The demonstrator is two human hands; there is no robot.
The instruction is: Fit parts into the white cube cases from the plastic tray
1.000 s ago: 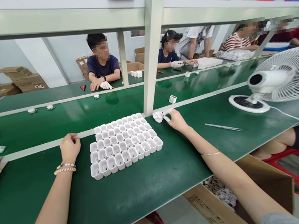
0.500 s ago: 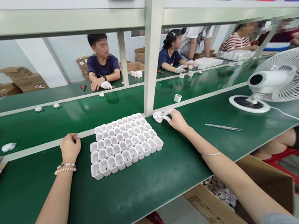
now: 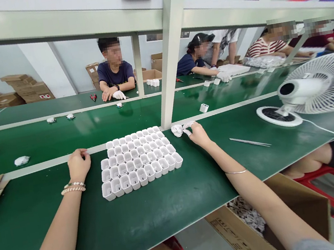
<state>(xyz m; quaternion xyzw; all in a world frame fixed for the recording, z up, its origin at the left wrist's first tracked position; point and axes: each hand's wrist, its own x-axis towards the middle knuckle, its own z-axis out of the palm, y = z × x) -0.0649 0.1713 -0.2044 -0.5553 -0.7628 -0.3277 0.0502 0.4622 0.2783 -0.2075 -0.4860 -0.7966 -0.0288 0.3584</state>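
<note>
The left hand (image 3: pixel 79 164) rests near the pale strip of the green table (image 3: pixel 180 206), its fingers half curled; I cannot tell if they hold something. To its right stand the open white plastic cases (image 3: pixel 137 159), in close rows between both hands. The right hand (image 3: pixel 198 134) has its covered fingertips bent at a crumpled white bundle (image 3: pixel 177 130), apparently touching; whether they grip it, I cannot tell. Metal tweezers (image 3: pixel 249 142) lie farther right.
</note>
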